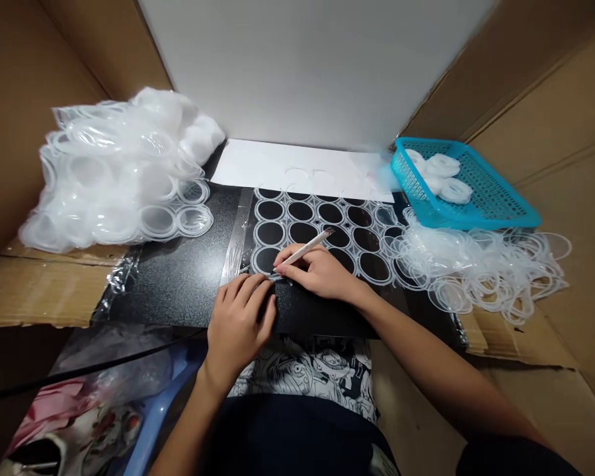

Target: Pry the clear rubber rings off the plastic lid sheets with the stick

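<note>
My right hand (321, 271) is closed around a thin white pen-like tool (303, 250), its tip touching the near left corner of a clear plastic sheet of round rings (327, 228) that lies on a black board (183, 271). My left hand (242, 317) rests on the near edge of that sheet, fingers bent and pressing it down beside the tool's tip. Nothing shows inside the left hand.
A big heap of clear ring sheets (119, 172) lies at the left. A tangle of loose clear rings (480, 268) lies at the right, below a blue basket (496, 198) holding white discs (443, 173). White paper (297, 165) lies behind. Cardboard walls (540, 99) stand around.
</note>
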A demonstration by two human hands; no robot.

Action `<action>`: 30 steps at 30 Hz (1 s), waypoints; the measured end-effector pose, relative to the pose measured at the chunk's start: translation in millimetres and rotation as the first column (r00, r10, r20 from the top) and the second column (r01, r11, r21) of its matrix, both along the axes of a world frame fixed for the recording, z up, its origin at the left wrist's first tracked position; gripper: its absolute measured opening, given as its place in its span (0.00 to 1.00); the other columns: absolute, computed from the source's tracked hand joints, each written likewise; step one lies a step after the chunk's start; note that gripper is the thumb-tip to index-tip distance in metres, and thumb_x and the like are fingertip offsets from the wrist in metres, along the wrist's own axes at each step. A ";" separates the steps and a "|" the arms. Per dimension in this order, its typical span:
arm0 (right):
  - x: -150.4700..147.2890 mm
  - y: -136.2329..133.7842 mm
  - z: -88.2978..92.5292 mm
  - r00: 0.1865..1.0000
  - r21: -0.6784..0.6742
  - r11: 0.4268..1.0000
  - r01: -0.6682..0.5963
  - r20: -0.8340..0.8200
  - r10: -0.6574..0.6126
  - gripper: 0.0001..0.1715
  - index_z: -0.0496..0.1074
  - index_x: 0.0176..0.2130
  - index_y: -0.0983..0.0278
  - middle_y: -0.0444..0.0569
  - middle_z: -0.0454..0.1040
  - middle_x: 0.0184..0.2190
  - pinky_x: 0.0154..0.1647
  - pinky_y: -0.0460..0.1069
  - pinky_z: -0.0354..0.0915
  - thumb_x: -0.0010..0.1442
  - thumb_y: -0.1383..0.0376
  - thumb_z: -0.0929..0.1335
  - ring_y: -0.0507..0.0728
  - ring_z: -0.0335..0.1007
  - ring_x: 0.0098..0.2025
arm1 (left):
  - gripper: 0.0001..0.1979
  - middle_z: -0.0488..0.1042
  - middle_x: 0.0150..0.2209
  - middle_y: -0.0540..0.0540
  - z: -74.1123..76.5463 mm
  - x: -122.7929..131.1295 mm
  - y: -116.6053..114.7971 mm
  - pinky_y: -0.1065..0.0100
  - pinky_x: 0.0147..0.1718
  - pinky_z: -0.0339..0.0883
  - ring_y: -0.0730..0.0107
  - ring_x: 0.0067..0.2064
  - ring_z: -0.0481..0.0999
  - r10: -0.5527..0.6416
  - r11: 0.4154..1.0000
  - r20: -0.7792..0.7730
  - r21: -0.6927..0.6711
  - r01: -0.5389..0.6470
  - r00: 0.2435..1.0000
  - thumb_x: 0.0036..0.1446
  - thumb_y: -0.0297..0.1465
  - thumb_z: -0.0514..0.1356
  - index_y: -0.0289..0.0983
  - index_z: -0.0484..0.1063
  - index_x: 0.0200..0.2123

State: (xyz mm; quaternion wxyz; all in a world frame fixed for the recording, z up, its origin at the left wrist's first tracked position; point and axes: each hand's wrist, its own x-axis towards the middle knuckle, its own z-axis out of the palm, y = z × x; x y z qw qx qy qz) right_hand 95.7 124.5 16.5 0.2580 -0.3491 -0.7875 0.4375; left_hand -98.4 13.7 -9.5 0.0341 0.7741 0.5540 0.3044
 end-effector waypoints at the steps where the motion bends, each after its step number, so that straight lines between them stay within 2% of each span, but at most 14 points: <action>1: 0.3 -0.6 -0.5 1.000 -0.009 1.000 0.007 -0.007 -0.008 0.06 0.78 0.40 0.60 0.46 0.81 0.40 0.48 0.53 0.69 0.68 0.62 0.70 0.55 0.77 0.41 | 0.14 0.80 0.52 0.42 0.9 -0.1 1.8 0.50 0.54 0.68 0.50 0.55 0.76 0.002 1.000 -0.014 0.002 -0.002 1.000 0.66 0.28 0.61 0.42 0.75 0.54; 10: 0.2 -1.6 0.5 1.000 -0.014 1.000 0.012 0.010 -0.012 0.08 0.78 0.39 0.61 0.45 0.81 0.39 0.45 0.51 0.68 0.69 0.62 0.69 0.55 0.76 0.39 | 0.14 0.80 0.55 0.41 1.3 0.7 -0.9 0.51 0.55 0.66 0.49 0.57 0.75 0.012 1.000 -0.042 -0.012 -0.012 0.999 0.67 0.29 0.60 0.39 0.75 0.55; 15: -0.3 -1.7 2.5 0.999 0.054 0.999 -0.007 0.047 0.005 0.08 0.78 0.39 0.60 0.46 0.81 0.40 0.48 0.53 0.68 0.70 0.62 0.69 0.55 0.77 0.41 | 0.14 0.80 0.55 0.41 1.4 1.3 -0.7 0.52 0.55 0.66 0.50 0.57 0.75 0.020 1.000 -0.045 -0.001 -0.020 0.999 0.68 0.29 0.60 0.38 0.75 0.55; 18: -0.8 -4.1 7.3 0.992 0.139 0.987 -0.082 0.107 0.067 0.09 0.78 0.43 0.59 0.47 0.82 0.42 0.51 0.54 0.68 0.71 0.62 0.67 0.57 0.77 0.45 | 0.15 0.80 0.56 0.41 2.1 1.7 -1.6 0.51 0.55 0.65 0.50 0.57 0.75 -0.016 1.000 -0.076 0.007 0.016 0.997 0.68 0.29 0.60 0.38 0.74 0.56; 22: -0.1 -10.0 9.6 0.969 0.317 0.925 -0.210 0.195 0.153 0.15 0.79 0.47 0.61 0.50 0.83 0.47 0.53 0.57 0.66 0.75 0.63 0.63 0.59 0.76 0.49 | 0.18 0.78 0.59 0.40 3.2 4.5 -4.1 0.50 0.55 0.63 0.48 0.58 0.75 -0.021 1.000 -0.132 0.002 0.021 0.991 0.68 0.30 0.59 0.37 0.72 0.60; 30: 0.8 -17.5 -4.8 0.925 0.564 0.785 -0.256 0.378 0.031 0.18 0.77 0.57 0.58 0.50 0.79 0.59 0.50 0.59 0.60 0.76 0.65 0.62 0.63 0.73 0.55 | 0.18 0.78 0.58 0.38 5.6 7.0 -6.1 0.51 0.56 0.61 0.49 0.58 0.75 0.009 0.999 -0.113 -0.041 -0.014 0.994 0.70 0.33 0.57 0.37 0.70 0.60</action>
